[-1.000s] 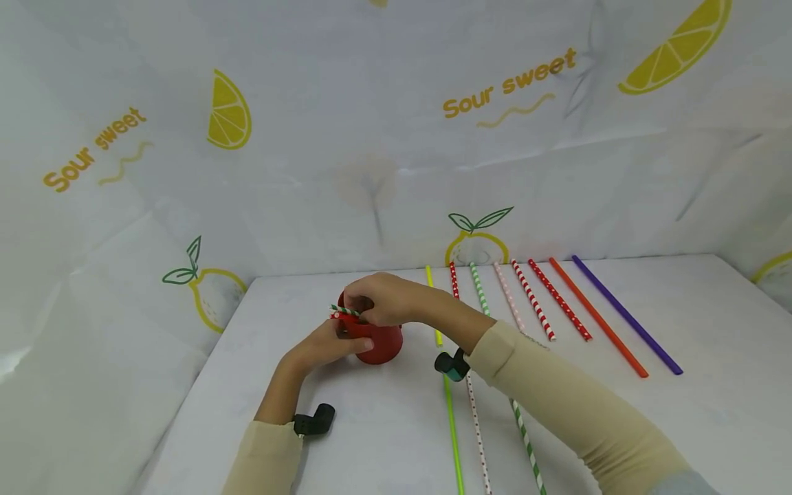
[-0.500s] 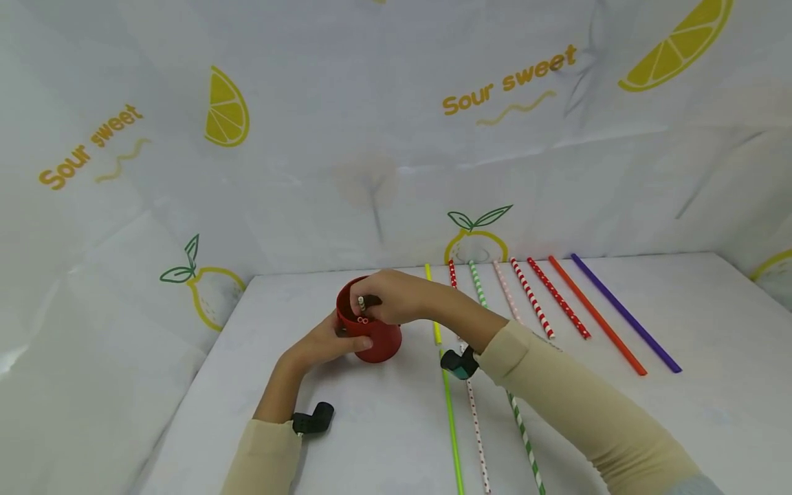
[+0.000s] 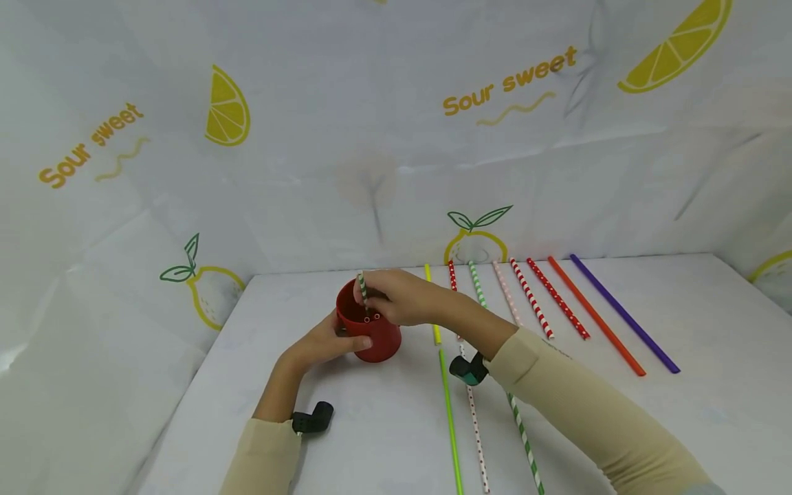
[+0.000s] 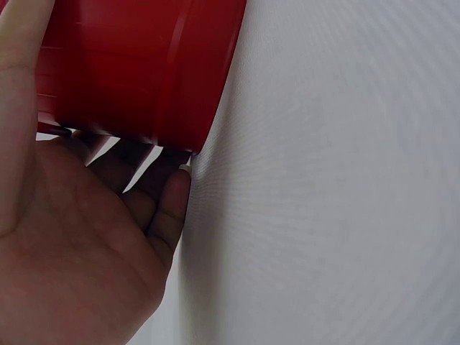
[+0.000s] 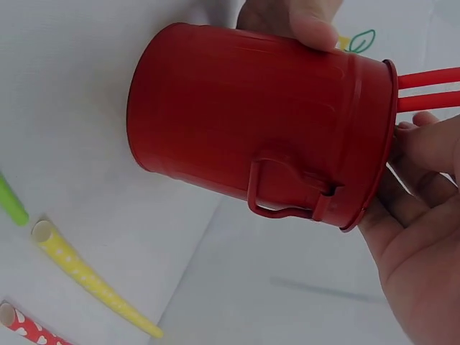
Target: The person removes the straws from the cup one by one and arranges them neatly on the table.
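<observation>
A red metal pail (image 3: 380,346) with small side handles stands on the white table, its mouth tilted toward the head camera. My left hand (image 3: 326,342) holds it from the left, thumb on the near side; the left wrist view shows fingers curled round the red wall (image 4: 129,68). At the rim, my right hand (image 3: 403,297) pinches a green-and-white striped paper straw (image 3: 362,287), its lower end down in the pail. Two red straws (image 5: 431,101) stick out of the mouth in the right wrist view, beside my right fingers. The pail's inside is mostly hidden by that hand.
Right of the pail lie several straws in a row, including a yellow one (image 3: 436,333), a red-and-white striped one (image 3: 533,300), an orange one (image 3: 597,316) and a purple one (image 3: 625,313). A lime green straw (image 3: 451,423) and a green-striped straw (image 3: 524,440) lie nearer.
The striped straw has swung from lying across the rim to standing steeply in the pail's mouth. My right forearm has shifted slightly right; my left hand keeps its hold.
</observation>
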{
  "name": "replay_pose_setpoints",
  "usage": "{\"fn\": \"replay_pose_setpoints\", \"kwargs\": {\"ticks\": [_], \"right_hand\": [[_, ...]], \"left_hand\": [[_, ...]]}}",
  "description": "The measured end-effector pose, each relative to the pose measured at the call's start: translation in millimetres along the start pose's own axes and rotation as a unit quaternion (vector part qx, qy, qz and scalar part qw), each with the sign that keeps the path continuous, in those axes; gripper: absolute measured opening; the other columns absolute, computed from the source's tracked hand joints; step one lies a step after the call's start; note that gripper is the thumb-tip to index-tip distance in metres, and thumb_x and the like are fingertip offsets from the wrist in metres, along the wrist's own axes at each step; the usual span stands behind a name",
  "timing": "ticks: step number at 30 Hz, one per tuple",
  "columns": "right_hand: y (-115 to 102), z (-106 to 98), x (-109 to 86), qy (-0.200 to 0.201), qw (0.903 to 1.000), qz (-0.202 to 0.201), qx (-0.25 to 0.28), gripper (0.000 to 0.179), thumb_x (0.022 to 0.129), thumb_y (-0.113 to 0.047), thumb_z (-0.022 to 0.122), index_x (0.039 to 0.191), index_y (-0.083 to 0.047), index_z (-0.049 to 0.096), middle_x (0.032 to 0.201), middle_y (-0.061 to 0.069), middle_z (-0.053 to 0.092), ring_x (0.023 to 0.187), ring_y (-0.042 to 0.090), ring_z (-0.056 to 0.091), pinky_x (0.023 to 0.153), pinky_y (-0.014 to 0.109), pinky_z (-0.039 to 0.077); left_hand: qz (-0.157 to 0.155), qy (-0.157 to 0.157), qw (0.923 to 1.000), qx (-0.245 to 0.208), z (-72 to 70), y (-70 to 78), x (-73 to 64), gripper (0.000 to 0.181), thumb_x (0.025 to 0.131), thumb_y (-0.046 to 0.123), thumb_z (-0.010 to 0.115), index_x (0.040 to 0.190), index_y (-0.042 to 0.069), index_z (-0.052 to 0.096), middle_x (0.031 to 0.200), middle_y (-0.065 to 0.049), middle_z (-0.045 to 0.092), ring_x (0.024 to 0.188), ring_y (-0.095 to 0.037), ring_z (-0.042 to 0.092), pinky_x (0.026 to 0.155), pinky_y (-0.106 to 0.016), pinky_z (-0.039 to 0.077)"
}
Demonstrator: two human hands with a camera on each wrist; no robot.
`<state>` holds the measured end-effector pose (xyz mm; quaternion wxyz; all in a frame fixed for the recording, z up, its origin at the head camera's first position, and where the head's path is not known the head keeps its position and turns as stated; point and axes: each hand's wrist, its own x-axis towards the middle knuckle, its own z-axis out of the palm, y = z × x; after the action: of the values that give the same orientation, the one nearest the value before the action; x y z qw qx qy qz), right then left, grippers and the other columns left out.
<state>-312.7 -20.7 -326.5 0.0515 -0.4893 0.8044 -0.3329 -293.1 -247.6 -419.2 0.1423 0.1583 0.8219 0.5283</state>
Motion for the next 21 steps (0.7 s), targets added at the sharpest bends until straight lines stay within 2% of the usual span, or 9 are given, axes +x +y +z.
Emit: {"fn": "replay_pose_setpoints", "kwargs": {"ticks": [6,13,17,21], "right_hand": [[-2.2,-3.5,-2.0,0.027,0.9990,-0.009,0.036,0.011,0.100,0.003,0.055,0.108,-0.004,0.054,0.107,0.010,0.063,0.099,0.021,0.063,0.082,0.025,0.056],[0.1,-7.8,-4.0,0.058,0.9958,-0.017,0.069,0.009,0.104,0.002,0.047,0.110,-0.004,0.049,0.102,0.013,0.059,0.094,0.025,0.063,0.075,0.032,0.058],[0.7,-10.6,-6.1,0.090,0.9921,-0.024,0.084,0.009,0.104,0.002,0.045,0.110,-0.005,0.048,0.104,0.014,0.060,0.095,0.026,0.065,0.075,0.033,0.059],[-0.2,-15.0,-8.9,0.128,0.9868,-0.035,0.093,0.013,0.103,0.004,0.045,0.110,-0.006,0.048,0.104,0.013,0.060,0.097,0.026,0.064,0.080,0.034,0.058]], "left_hand": [[-0.002,0.001,1.0000,-0.003,0.1,-0.4,1.1,0.078,0.087,0.034,0.077,0.149,0.011,0.035,0.138,-0.006,0.053,0.127,-0.026,0.048,0.101,-0.045,0.045],[-0.010,0.008,0.9999,0.002,0.9,0.7,1.7,0.080,0.085,0.035,0.079,0.149,0.014,0.036,0.139,-0.004,0.052,0.127,-0.027,0.047,0.099,-0.046,0.047],[-0.017,0.013,0.9998,0.000,1.3,0.4,1.4,0.081,0.083,0.036,0.081,0.149,0.018,0.036,0.139,-0.002,0.052,0.127,-0.026,0.047,0.098,-0.046,0.047],[-0.019,0.018,0.9997,0.002,2.1,0.0,1.3,0.082,0.083,0.037,0.081,0.149,0.018,0.036,0.139,-0.002,0.052,0.127,-0.027,0.047,0.097,-0.046,0.049]]}}
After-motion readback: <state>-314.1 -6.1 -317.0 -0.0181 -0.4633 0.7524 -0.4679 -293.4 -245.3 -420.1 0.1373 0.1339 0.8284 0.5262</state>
